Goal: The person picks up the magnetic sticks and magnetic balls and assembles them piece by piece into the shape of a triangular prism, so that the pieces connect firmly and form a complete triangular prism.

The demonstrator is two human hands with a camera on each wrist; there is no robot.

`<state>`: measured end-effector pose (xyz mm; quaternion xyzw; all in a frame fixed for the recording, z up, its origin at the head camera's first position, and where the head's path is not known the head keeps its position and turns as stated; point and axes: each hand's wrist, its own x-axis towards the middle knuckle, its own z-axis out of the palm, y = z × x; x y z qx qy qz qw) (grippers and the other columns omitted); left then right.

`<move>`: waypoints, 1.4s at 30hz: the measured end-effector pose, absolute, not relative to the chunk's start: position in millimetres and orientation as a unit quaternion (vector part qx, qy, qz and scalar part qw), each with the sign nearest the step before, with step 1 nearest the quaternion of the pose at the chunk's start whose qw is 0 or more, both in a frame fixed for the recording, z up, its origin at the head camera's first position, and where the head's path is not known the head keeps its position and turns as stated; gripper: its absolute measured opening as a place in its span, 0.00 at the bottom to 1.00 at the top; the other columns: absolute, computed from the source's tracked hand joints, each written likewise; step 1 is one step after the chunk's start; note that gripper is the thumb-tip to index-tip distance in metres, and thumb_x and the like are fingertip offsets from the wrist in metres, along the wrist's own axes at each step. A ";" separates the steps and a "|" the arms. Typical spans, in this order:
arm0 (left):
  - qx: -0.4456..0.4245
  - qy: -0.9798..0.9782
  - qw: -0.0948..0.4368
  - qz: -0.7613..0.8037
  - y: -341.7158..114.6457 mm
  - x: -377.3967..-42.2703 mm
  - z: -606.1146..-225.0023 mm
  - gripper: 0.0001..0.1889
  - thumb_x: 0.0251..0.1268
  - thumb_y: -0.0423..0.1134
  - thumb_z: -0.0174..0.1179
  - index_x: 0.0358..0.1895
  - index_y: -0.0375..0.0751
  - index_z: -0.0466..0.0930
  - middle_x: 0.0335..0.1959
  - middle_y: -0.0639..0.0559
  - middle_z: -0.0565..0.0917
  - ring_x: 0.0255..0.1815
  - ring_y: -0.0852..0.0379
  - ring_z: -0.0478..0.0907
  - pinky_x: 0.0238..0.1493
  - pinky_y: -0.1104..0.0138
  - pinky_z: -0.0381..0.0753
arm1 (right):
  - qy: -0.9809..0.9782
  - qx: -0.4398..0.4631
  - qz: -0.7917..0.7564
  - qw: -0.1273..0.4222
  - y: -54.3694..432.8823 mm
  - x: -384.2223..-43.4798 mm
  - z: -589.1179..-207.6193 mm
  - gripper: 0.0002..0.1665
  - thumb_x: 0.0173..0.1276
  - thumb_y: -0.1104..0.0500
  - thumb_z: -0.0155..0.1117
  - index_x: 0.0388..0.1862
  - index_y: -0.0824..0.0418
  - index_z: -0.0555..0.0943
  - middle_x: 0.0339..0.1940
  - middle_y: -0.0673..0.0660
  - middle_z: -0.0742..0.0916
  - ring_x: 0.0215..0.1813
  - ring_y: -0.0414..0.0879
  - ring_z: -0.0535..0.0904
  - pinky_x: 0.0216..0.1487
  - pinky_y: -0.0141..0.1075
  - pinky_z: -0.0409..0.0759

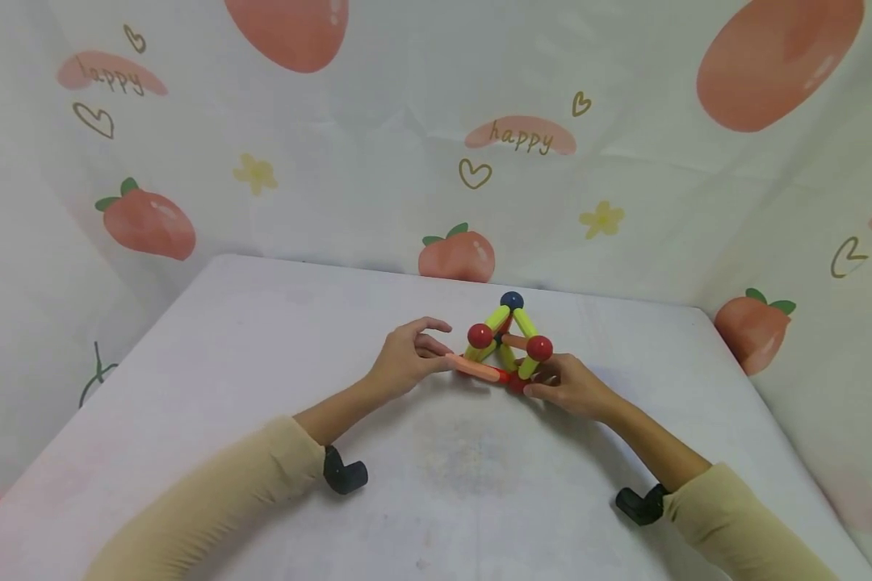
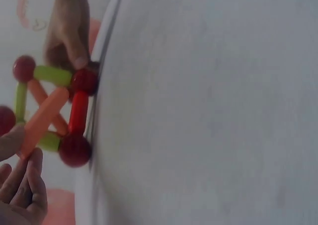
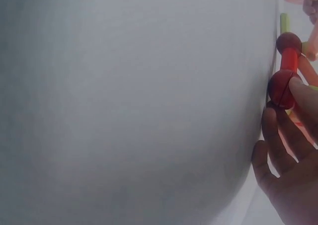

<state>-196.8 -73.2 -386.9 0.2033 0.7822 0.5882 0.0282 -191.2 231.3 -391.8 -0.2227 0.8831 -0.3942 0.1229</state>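
A frame of yellow-green, red and orange rods joined by balls stands on the table, topped by a dark blue ball (image 1: 512,300). Two red balls, a left one (image 1: 480,336) and a right one (image 1: 539,349), sit at mid-height. My left hand (image 1: 407,359) pinches one end of a light orange rod (image 2: 45,116) between thumb and fingers. That rod slants across the near side of the frame; whether its far end touches is unclear. My right hand (image 1: 574,387) grips a red ball (image 3: 282,88) at the base, joined to a red rod (image 3: 289,59).
The frame stands on a pale cloth-covered table (image 1: 298,323), nearer its far edge. A printed curtain (image 1: 363,177) hangs behind it. Black wrist mounts, one left (image 1: 345,472) and one right (image 1: 641,506), stick out from the sleeves above the table.
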 end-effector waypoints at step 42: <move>0.296 0.829 -0.162 0.445 -27.3 -206.1 -383.0 0.27 0.53 0.41 0.76 0.56 0.38 0.79 0.46 0.48 0.83 0.37 0.57 0.77 0.38 0.74 0.80 | 0.877 -0.253 -0.396 0.101 232.2 -190.1 -396.0 0.29 0.65 0.64 0.70 0.64 0.67 0.75 0.44 0.57 0.87 0.43 0.49 0.83 0.45 0.36 0.82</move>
